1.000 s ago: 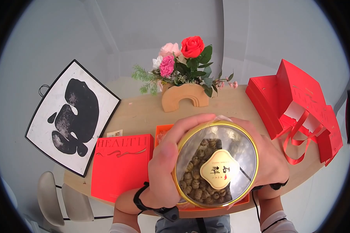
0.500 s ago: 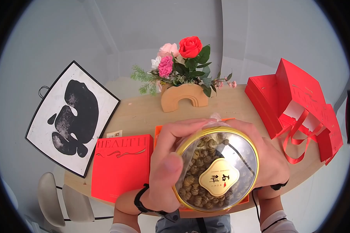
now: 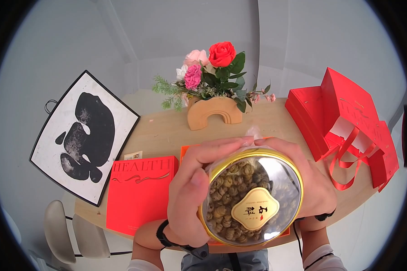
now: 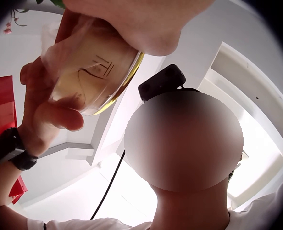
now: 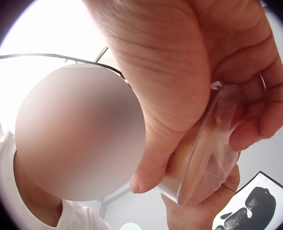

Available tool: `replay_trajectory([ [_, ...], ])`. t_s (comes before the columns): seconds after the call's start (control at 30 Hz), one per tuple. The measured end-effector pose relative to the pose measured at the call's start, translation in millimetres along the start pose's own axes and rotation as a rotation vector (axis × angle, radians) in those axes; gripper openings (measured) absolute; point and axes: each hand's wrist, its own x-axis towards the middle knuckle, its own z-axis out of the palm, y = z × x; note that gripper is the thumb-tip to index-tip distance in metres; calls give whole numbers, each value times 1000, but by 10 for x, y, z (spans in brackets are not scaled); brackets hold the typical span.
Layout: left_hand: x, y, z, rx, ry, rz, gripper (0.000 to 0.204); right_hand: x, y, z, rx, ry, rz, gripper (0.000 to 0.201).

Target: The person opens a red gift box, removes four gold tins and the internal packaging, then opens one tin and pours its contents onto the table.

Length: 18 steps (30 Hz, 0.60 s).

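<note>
Gold-rimmed jar (image 3: 253, 198) of brown curled pieces is held up over the near side of the table (image 3: 158, 131), its clear lid facing the head camera. Left hand (image 3: 187, 198) and right hand (image 3: 314, 187) both grip it, fingers wrapped round opposite sides, with clear film (image 5: 220, 160) against its wall. Orange box (image 3: 184, 152) lies below, red HEALTH box (image 3: 140, 194) to the left, flowers (image 3: 217, 74) at the far side

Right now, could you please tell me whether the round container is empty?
The container is not empty: small, curled brownish pieces show through its clear top, beside the gold label. How full it is, I cannot tell.
</note>
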Motion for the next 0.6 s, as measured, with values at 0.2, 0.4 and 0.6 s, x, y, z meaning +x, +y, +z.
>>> replay_trajectory([
  [0.2, 18, 1, 7, 103, 8, -13, 55, 7, -99, 153, 368, 206, 167, 71],
  [0.4, 8, -15, -41, 147, 24, 0, 43, -61, 158, 199, 437, 177, 48, 66],
  [0.6, 9, -37, -109, 175, -25, 18, 39, -36, 104, 160, 517, 134, 76, 63],
])
